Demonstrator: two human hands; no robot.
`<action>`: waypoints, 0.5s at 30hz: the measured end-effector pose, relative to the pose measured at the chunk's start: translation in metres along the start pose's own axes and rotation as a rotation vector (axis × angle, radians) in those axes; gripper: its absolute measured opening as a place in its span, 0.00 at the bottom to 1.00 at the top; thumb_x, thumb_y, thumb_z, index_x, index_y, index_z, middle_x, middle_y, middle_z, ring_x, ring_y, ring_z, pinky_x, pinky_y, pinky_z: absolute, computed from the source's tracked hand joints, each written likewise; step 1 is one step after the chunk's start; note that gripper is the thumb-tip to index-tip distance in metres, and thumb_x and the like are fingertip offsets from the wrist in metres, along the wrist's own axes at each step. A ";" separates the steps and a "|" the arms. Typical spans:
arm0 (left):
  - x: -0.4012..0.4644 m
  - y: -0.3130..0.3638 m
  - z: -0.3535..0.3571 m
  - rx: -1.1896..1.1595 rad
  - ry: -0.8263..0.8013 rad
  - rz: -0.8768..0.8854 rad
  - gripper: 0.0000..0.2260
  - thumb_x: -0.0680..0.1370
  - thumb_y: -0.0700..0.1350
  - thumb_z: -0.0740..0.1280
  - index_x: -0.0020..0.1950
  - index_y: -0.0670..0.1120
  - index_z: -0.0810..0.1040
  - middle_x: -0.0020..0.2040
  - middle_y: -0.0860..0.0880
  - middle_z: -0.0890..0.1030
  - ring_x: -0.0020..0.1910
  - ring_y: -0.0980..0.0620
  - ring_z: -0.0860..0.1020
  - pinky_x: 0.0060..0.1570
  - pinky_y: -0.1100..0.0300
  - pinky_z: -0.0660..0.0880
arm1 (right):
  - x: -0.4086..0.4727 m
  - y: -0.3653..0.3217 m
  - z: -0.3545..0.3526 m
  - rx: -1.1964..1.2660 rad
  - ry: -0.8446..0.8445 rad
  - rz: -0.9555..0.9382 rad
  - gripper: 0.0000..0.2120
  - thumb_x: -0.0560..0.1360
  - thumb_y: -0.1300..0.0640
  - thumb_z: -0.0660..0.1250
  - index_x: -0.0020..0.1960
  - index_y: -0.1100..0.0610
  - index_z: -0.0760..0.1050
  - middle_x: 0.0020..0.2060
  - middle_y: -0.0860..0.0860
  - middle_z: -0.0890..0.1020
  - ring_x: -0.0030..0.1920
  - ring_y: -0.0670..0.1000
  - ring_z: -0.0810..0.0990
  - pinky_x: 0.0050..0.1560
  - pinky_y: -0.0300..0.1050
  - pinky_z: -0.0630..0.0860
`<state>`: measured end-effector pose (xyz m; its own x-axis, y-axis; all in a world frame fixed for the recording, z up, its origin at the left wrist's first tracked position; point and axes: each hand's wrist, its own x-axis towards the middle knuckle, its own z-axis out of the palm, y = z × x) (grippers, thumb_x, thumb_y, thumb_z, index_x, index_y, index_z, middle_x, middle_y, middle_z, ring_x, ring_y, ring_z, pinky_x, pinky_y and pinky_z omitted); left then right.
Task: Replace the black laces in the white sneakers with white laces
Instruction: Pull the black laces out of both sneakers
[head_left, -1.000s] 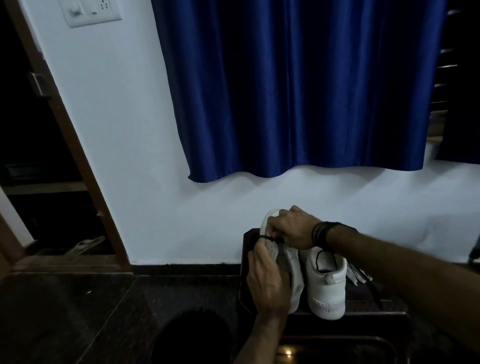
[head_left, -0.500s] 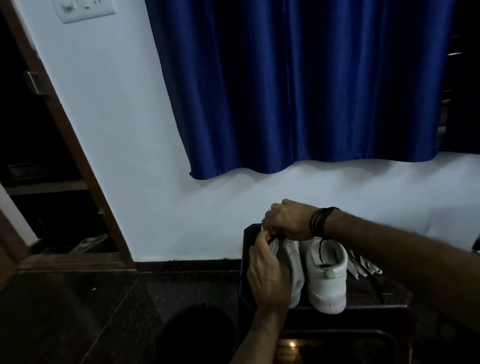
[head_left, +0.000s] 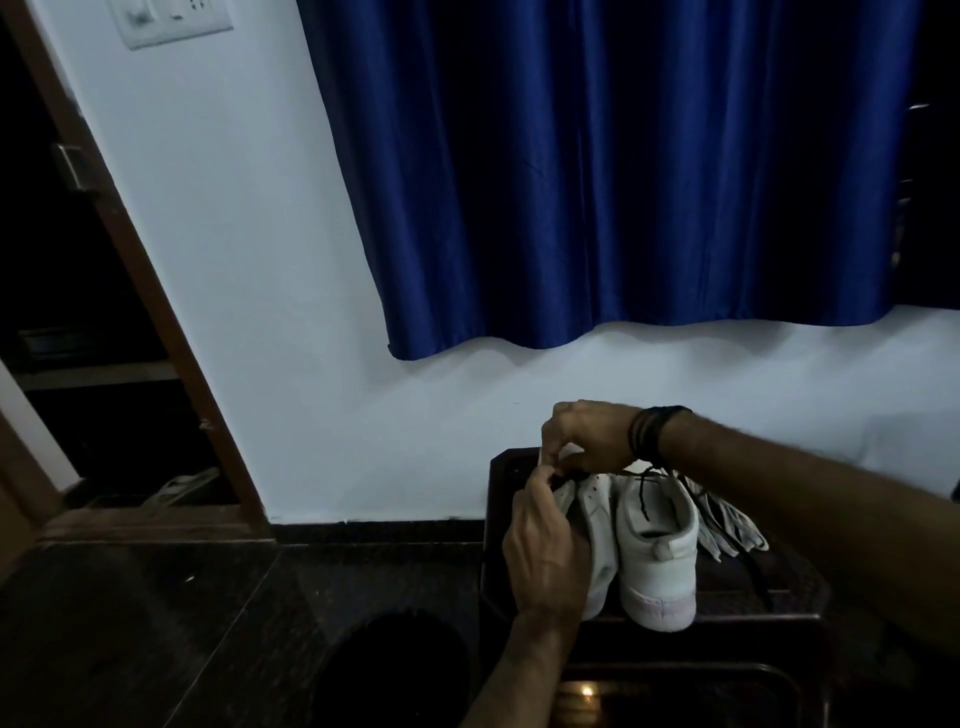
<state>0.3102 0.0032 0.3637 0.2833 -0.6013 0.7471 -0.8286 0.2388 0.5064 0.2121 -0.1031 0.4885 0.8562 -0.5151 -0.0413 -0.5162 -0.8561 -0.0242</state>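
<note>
both sneakers sit low and right of centre in the frame on a dark stool, heels toward me, toes toward the white wall. the left sneaker is the one i am working; the right sneaker stands just beside it, touching or nearly so. my left hand wraps round the near side of the left sneaker, thumb and forefinger pinched at the top of the lacing. my right hand comes in from the right above the toe end, fingers curled and pinching at the same spot, where the black lace shows as a short dark run between the two hands. the light is dim, so i cannot say for sure which eyelet it is in.

i judge the step to be drawing the black lace out of the left sneaker. to do it well i would hold the upper steady with the left hand and pull with the right along the line of the eyelet, one crossing at a time, so the tip does not snag.

the left sneaker's long axis runs from the bottom of the frame up toward the wall, tilted slightly left; the right one lies parallel. a bundle of white laces lies on the stool just right of the right sneaker, with a loose black strand near it.
</note>
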 end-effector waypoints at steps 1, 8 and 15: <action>-0.001 -0.001 0.001 -0.005 -0.007 0.001 0.15 0.76 0.49 0.68 0.61 0.46 0.76 0.48 0.49 0.83 0.45 0.49 0.82 0.39 0.60 0.76 | 0.001 -0.002 -0.001 -0.047 0.007 -0.001 0.10 0.76 0.58 0.67 0.54 0.49 0.82 0.53 0.45 0.82 0.57 0.48 0.73 0.59 0.47 0.70; 0.002 -0.004 -0.002 -0.005 -0.020 0.035 0.09 0.75 0.43 0.65 0.55 0.46 0.76 0.42 0.49 0.81 0.39 0.49 0.82 0.33 0.59 0.76 | 0.008 -0.008 0.026 0.259 0.273 0.464 0.12 0.74 0.59 0.60 0.50 0.48 0.80 0.52 0.49 0.83 0.55 0.53 0.79 0.56 0.45 0.75; -0.002 -0.002 0.000 -0.036 -0.019 -0.019 0.13 0.74 0.40 0.69 0.58 0.47 0.74 0.46 0.49 0.82 0.43 0.49 0.82 0.37 0.59 0.76 | -0.005 -0.006 0.000 0.135 0.057 0.105 0.11 0.74 0.57 0.67 0.54 0.45 0.81 0.43 0.43 0.82 0.49 0.46 0.78 0.52 0.41 0.73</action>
<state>0.3115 0.0034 0.3612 0.2890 -0.6205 0.7290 -0.8054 0.2541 0.5355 0.2113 -0.0957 0.4892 0.7950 -0.6066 0.0063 -0.5983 -0.7858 -0.1565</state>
